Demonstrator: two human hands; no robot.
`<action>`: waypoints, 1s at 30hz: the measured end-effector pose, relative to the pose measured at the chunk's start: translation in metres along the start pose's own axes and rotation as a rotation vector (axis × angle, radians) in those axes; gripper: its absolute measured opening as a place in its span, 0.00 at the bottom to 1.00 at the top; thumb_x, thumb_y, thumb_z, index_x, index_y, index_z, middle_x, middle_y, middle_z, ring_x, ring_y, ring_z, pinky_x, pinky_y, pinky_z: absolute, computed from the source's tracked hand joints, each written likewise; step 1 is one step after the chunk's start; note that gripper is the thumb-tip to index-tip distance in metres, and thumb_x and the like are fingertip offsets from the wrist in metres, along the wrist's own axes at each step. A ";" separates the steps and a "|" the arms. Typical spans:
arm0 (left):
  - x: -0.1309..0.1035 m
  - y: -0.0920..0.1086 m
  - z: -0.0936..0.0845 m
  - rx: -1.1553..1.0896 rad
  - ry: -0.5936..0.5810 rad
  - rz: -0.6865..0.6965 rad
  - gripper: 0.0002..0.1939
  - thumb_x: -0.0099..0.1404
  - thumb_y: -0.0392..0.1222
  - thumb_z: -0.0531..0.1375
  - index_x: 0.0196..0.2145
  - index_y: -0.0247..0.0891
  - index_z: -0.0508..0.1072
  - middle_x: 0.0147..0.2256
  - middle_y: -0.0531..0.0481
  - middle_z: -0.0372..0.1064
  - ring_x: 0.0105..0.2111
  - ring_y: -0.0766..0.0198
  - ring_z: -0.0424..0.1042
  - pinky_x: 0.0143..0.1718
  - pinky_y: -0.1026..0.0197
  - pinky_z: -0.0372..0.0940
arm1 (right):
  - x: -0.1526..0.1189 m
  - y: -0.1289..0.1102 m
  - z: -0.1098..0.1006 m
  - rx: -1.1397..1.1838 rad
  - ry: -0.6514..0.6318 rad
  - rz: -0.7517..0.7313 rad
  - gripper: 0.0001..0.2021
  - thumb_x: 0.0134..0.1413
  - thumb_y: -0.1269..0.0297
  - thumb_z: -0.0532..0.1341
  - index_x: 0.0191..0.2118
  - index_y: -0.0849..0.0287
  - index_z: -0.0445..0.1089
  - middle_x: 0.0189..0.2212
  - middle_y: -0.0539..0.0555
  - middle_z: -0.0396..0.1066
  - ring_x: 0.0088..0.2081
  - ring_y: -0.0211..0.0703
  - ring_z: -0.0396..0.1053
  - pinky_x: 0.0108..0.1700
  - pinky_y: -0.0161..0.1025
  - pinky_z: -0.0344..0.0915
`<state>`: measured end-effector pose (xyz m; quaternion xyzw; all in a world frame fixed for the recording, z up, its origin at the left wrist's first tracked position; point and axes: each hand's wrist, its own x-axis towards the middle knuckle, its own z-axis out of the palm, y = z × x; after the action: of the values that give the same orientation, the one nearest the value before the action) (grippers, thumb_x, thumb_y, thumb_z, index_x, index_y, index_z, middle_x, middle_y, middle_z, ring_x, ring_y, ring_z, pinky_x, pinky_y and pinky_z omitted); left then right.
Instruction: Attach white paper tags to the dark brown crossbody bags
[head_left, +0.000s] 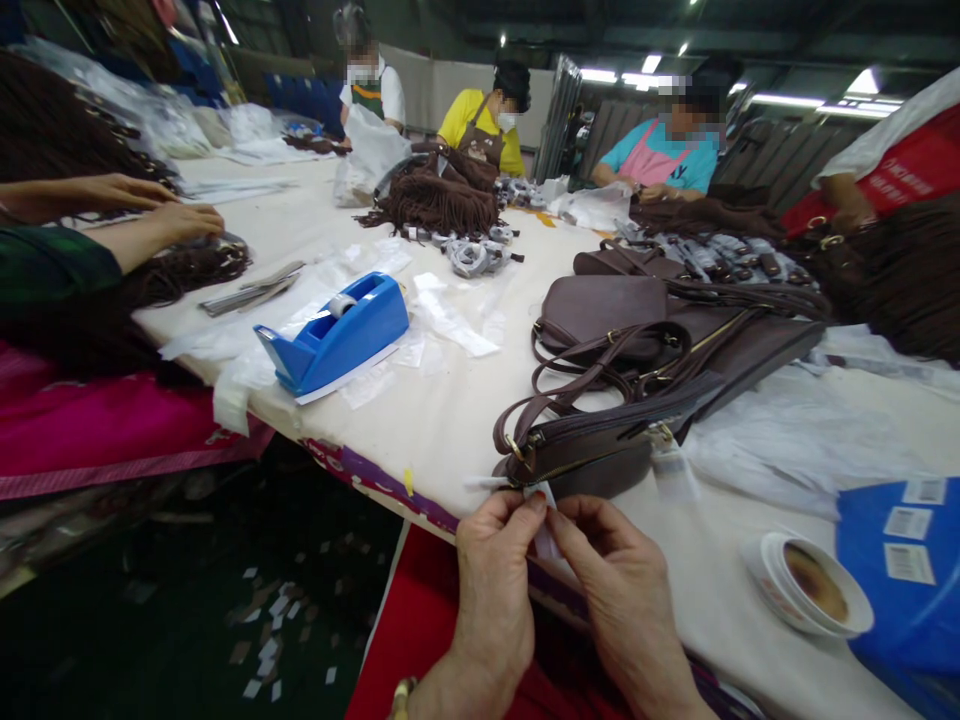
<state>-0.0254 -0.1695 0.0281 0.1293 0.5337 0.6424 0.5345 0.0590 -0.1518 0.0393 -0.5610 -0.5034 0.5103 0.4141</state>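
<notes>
At the table's front edge, my left hand [493, 575] and my right hand [624, 580] are close together with thumbs and fingers pinched. Between them they hold a thin white strip [546, 538], paper or plastic, I cannot tell which. It lies against the near end of a dark brown leather handbag [592, 460] with a gold zip and a strap. My fingertips hide how the strip meets the bag. From the bag's side hangs a small clear packet [670, 468]. More brown bags [611, 310] with looped straps lie just behind it.
A blue tape dispenser [341, 335] stands left on the table. At right are a bowl of brown contents [814, 585] and a blue sheet with barcode labels [911, 540]. Brown straps [442, 195] are heaped behind. Co-workers surround the table; a co-worker's hands [169, 215] are at left.
</notes>
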 end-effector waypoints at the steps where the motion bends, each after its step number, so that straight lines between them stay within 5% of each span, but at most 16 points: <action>1: 0.000 0.000 0.000 0.006 -0.007 0.006 0.08 0.53 0.42 0.62 0.27 0.33 0.73 0.21 0.54 0.65 0.24 0.69 0.60 0.27 0.65 0.57 | 0.000 0.001 0.000 -0.049 0.007 -0.029 0.12 0.43 0.56 0.63 0.26 0.62 0.69 0.20 0.49 0.67 0.22 0.35 0.63 0.24 0.30 0.61; 6: -0.002 0.004 -0.001 0.123 -0.017 0.039 0.09 0.54 0.42 0.60 0.28 0.32 0.74 0.21 0.54 0.65 0.24 0.68 0.62 0.27 0.65 0.58 | 0.000 0.004 0.005 -0.356 0.099 -0.278 0.09 0.49 0.60 0.60 0.26 0.61 0.67 0.17 0.47 0.64 0.18 0.33 0.59 0.19 0.29 0.59; 10: -0.002 0.007 0.001 0.145 -0.009 0.045 0.09 0.54 0.42 0.60 0.25 0.32 0.73 0.18 0.54 0.65 0.22 0.68 0.61 0.25 0.66 0.59 | 0.000 0.009 0.008 -0.541 0.220 -0.706 0.05 0.51 0.69 0.58 0.26 0.60 0.65 0.18 0.48 0.63 0.19 0.33 0.60 0.22 0.30 0.61; 15: 0.001 0.010 0.000 0.130 -0.016 0.042 0.09 0.53 0.41 0.61 0.21 0.32 0.72 0.18 0.55 0.64 0.21 0.70 0.59 0.23 0.68 0.57 | 0.003 0.013 0.004 -0.693 0.155 -1.047 0.06 0.53 0.77 0.54 0.34 0.63 0.66 0.25 0.56 0.69 0.27 0.39 0.65 0.29 0.35 0.66; 24: 0.005 0.009 -0.006 0.101 -0.091 0.029 0.11 0.52 0.40 0.60 0.17 0.35 0.67 0.15 0.56 0.61 0.18 0.70 0.57 0.21 0.65 0.54 | -0.004 0.015 -0.001 -0.756 0.102 -1.088 0.12 0.52 0.79 0.53 0.42 0.66 0.65 0.30 0.61 0.69 0.32 0.44 0.66 0.31 0.41 0.69; 30: 0.007 0.015 -0.005 0.146 -0.106 0.045 0.10 0.52 0.37 0.58 0.16 0.34 0.67 0.16 0.55 0.60 0.19 0.70 0.56 0.21 0.66 0.53 | -0.006 0.017 0.001 -0.785 0.127 -1.092 0.13 0.52 0.80 0.52 0.43 0.65 0.65 0.30 0.59 0.68 0.31 0.42 0.66 0.30 0.37 0.69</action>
<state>-0.0396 -0.1642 0.0355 0.2136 0.5470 0.6059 0.5368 0.0603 -0.1608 0.0234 -0.3638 -0.8376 -0.0270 0.4067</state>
